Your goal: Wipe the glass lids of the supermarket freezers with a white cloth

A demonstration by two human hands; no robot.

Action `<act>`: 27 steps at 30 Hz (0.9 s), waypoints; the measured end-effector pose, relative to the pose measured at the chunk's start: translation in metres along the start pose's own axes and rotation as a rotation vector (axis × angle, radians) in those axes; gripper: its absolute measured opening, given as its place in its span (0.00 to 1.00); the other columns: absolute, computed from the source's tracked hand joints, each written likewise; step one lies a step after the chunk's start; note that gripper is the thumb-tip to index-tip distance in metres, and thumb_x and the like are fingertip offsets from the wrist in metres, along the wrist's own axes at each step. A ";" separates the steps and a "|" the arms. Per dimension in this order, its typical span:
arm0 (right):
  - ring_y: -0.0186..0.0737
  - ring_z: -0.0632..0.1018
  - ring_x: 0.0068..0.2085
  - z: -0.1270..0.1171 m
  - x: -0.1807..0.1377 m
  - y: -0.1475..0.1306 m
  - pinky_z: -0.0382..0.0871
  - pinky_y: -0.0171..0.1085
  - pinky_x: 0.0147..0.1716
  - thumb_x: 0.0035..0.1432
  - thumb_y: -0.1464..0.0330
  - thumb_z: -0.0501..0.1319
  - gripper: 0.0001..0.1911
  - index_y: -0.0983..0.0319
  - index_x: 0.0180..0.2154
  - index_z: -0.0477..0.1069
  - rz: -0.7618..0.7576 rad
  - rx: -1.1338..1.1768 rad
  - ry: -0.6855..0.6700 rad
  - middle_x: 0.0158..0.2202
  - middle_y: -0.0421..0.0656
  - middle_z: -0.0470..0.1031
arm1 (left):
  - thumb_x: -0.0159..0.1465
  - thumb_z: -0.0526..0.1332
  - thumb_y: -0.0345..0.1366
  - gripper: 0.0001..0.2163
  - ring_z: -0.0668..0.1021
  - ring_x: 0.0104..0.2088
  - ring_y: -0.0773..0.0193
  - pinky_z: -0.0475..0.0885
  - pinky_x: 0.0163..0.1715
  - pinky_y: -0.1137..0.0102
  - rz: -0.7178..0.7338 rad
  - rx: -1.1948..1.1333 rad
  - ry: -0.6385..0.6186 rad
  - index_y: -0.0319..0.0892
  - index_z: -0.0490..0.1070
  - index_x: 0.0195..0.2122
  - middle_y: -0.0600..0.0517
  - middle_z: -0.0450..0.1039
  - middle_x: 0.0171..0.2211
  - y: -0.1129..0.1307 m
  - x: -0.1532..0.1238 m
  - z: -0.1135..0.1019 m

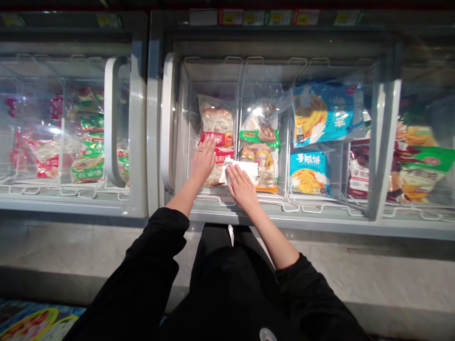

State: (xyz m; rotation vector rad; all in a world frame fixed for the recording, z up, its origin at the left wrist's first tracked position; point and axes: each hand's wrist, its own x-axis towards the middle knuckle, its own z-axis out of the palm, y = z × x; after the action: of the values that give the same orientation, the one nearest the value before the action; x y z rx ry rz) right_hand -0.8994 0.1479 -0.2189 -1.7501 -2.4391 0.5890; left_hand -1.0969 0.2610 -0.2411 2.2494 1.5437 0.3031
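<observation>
"White wipe [251,168]: where does it lie?"

"Spread on the glass lid [209,76], under the right hand [242,184], near the lid's front edge."

"And the edges and open room, from the left?"

"Two white handles [168,123] come first, one on each side of the grey frames. Then the left hand [205,156], released, fingers stretched out flat on the glass, near the second handle. The right hand isn't clenched either; its straight fingers press on the wipe. Beyond it, uncovered glass runs to the lid's right side frame [386,142]."

"Any writing?"

"Two red-labelled bags [218,118] under the glass by the left hand carry white characters, too blurred to read. Next, one green-trimmed bag [261,135] and one orange-trimmed bag [266,166]. On the lower of two blue bags [344,113], one character appears to be 手."
</observation>
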 end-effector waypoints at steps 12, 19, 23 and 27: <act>0.52 0.54 0.80 0.014 0.006 -0.008 0.52 0.55 0.76 0.78 0.59 0.49 0.35 0.58 0.79 0.47 0.142 -0.018 0.050 0.80 0.46 0.51 | 0.76 0.49 0.30 0.30 0.58 0.78 0.56 0.54 0.79 0.53 0.011 0.029 0.049 0.41 0.52 0.79 0.46 0.56 0.78 0.000 -0.002 0.002; 0.49 0.53 0.80 -0.015 0.082 0.033 0.50 0.53 0.77 0.78 0.60 0.48 0.35 0.57 0.80 0.44 0.142 -0.051 0.081 0.81 0.43 0.49 | 0.75 0.51 0.29 0.28 0.61 0.77 0.57 0.56 0.78 0.56 0.007 0.077 0.043 0.37 0.57 0.77 0.44 0.58 0.76 0.002 -0.002 0.000; 0.50 0.52 0.80 -0.013 0.063 0.028 0.52 0.55 0.76 0.78 0.59 0.47 0.35 0.60 0.80 0.46 0.222 -0.064 0.088 0.81 0.45 0.50 | 0.75 0.51 0.28 0.29 0.59 0.78 0.58 0.55 0.78 0.57 -0.007 0.090 -0.003 0.38 0.56 0.78 0.45 0.57 0.77 0.003 -0.001 -0.003; 0.51 0.54 0.79 -0.009 0.059 0.009 0.53 0.53 0.76 0.79 0.59 0.48 0.33 0.62 0.78 0.53 0.166 -0.082 0.044 0.80 0.45 0.51 | 0.75 0.51 0.28 0.30 0.60 0.77 0.58 0.55 0.78 0.57 -0.016 0.091 -0.004 0.40 0.54 0.78 0.46 0.58 0.77 0.003 -0.001 -0.002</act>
State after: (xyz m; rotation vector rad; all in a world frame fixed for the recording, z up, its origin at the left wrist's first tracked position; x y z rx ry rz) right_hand -0.9090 0.2069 -0.2225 -1.9898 -2.3356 0.4642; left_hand -1.0959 0.2597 -0.2381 2.3041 1.6027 0.2284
